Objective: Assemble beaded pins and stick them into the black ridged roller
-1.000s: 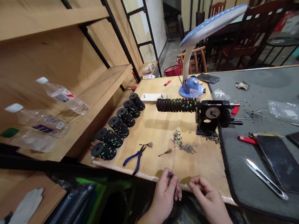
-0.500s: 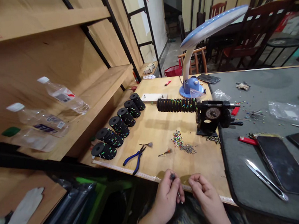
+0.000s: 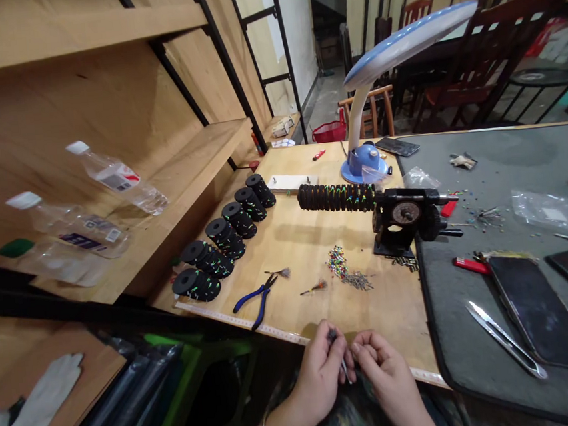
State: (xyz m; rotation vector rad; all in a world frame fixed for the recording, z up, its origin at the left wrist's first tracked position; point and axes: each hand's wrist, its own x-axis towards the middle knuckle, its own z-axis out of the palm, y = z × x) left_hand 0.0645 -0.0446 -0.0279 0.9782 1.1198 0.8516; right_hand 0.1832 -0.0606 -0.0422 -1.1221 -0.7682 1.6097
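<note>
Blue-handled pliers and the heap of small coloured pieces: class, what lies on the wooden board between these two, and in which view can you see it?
In the head view, a small orange-tinted tuft lies on the wooden board between the blue-handled pliers and the heap of small coloured pieces.

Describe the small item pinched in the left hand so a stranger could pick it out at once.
At the near edge of the wooden workbench, two hands meet. The left hand pinches a small dark tuft on a thin metal pin, which points down beside the right hand. Unlike the loose tufts on the board, it is held.
</note>
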